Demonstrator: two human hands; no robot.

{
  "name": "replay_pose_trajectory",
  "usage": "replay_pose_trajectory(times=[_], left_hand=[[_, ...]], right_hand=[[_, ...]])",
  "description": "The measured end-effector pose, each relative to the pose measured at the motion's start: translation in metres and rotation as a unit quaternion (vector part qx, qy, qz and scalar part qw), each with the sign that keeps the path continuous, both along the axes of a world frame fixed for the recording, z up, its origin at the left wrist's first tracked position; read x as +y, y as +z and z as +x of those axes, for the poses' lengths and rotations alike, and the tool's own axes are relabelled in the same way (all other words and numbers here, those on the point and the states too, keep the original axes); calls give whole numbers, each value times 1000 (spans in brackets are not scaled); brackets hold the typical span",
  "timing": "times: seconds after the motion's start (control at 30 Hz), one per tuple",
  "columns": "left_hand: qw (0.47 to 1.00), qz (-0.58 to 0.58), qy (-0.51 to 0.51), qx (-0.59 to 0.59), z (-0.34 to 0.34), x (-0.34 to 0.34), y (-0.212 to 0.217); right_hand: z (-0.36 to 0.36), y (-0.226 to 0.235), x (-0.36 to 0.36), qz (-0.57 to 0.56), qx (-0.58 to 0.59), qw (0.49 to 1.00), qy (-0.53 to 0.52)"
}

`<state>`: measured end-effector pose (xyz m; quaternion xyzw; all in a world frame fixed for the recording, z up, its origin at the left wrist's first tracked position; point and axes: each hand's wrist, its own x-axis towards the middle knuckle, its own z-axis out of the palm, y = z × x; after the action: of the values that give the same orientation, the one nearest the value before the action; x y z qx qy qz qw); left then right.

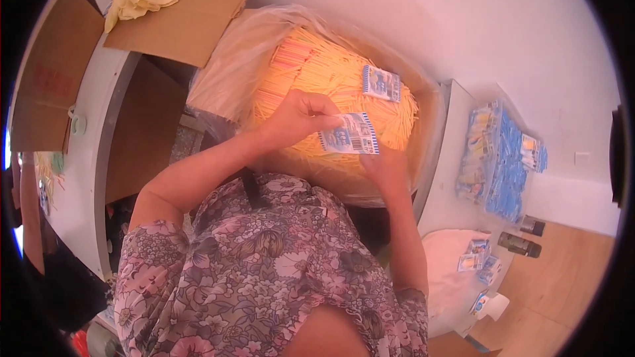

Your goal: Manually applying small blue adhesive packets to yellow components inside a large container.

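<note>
Over a carton (431, 149) of yellow sticks (317, 92) beside a white table (442, 203), the left hand (301, 119) pinched a packet (354, 135), the right hand (387, 170) with grip hidden.

Head-worn left fisheye view, facing steeply down, over floral top (278, 258), hands (299, 118) at close range, dark curved rim.

I see a pale, pinkish wall (423, 6) at the top and right of the frame. A small square plate (582, 158) is on it near the right edge. A white table (79, 218) runs down the left side, and I see another white table (440, 208) right of the middle. The lower right has a light brown, wood-like surface (562, 277). Bright light (8, 151) shows at the far left.
</note>
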<state>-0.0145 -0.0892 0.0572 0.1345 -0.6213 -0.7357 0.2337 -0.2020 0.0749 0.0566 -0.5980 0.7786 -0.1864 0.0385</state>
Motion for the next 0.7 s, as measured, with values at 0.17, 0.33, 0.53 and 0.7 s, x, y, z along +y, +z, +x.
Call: replay_pose_trajectory(times=[0.17,0.33,0.53,0.7], left_hand=[[996,85,-15,-25,-10,9,0],[995,70,-62,-47,-19,21,4],[992,98,-62,-52,-26,24,6],[988,91,-119,-44,-27,25,5]], right_hand=[[-7,44,6,-39,-364,926,-92],[3,53,4,-6,-400,916,-8],[-9,37,19,-24,-473,880,-31],[0,44,13,19,-488,872,-34]])
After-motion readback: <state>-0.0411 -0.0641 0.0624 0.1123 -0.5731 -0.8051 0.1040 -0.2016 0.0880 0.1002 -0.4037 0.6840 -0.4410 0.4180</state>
